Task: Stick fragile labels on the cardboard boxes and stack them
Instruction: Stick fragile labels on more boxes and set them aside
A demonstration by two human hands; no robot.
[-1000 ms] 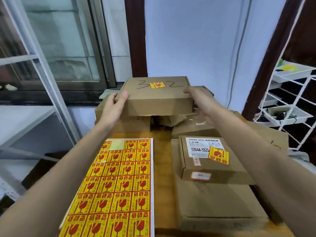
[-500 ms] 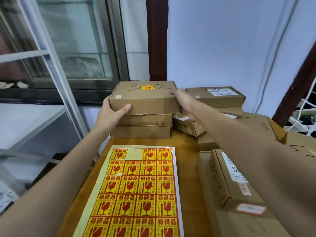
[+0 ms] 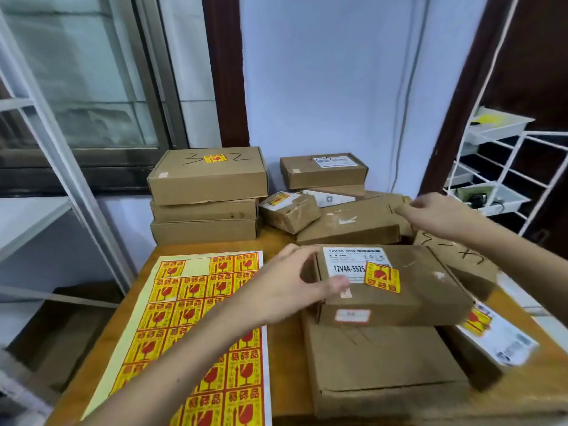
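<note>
Cardboard boxes crowd a wooden table [image 3: 282,348] under the window. At the far left edge a stack of three [image 3: 204,210] stands square, and its top box [image 3: 209,175] carries a small yellow fragile label [image 3: 215,158] between the handwritten marks "3" and "2". Nearer, a labelled box [image 3: 390,287] (white printed slip and a tilted yellow-and-red sticker on its lid) lies on top of a larger flat box [image 3: 384,367]. The left hand [image 3: 295,284] is on this labelled box's left end, thumb lying across the lid's near corner, fingers curled round the side, so it has hold of the box. The right hand [image 3: 436,215] reaches out over the far right, its fingers loosely curved and touching the corner of a long tilted box [image 3: 353,226]; whether it actually grips that box is unclear because of blur. A sheet of fragile stickers [image 3: 196,305] lies flat on the table's left half, partly under the left forearm, with one gap in its top row.
</note>
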